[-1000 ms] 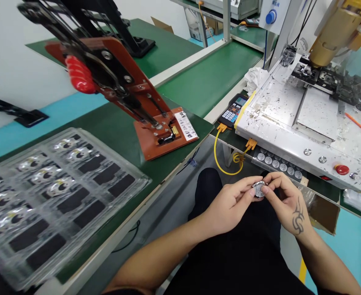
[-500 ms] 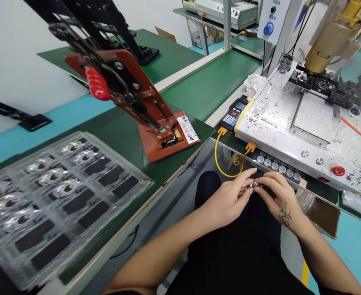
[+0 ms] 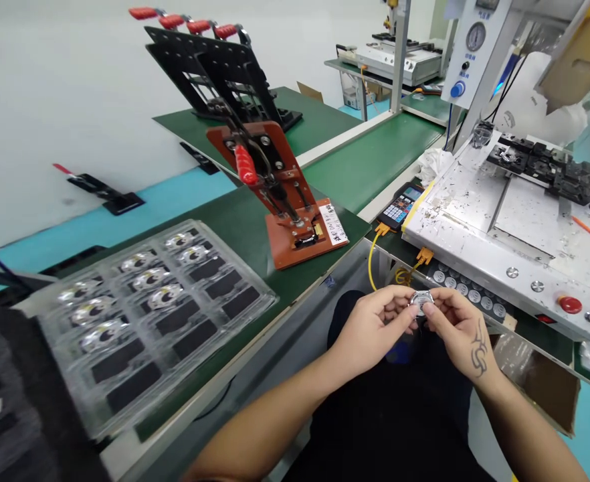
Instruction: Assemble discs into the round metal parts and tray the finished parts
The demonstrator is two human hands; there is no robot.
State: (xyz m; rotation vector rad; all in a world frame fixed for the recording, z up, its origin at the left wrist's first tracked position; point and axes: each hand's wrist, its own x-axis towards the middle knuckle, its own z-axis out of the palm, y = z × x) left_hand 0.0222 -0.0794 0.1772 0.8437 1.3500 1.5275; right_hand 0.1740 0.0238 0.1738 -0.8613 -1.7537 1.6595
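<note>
Between my two hands is a small round silver watch case [image 3: 421, 301], held over my lap in front of the bench. My left hand [image 3: 378, 328] pinches its left side with thumb and fingers. On its right side, my right hand [image 3: 456, 328] grips it too, the thumb lying across its face. Fingers cover part of the rim. To the left, a clear plastic tray [image 3: 269, 299] holds several similar shiny metal parts [image 3: 164, 296] in dark-lined pockets, with other pockets bare.
A red-brown toggle-clamp press [image 3: 285, 201] stands on the green bench at left centre. At right is a white machine [image 3: 480, 234] with a red button [image 3: 570, 304] and orange plugs. A keypad controller [image 3: 400, 206] and a sheet of round stickers [image 3: 460, 288] lie nearby.
My view has shifted, so the bench items sit further right and lower. The watch case has turned from edge-on to show its face. The machine's gold-coloured head now appears higher above its fixture.
</note>
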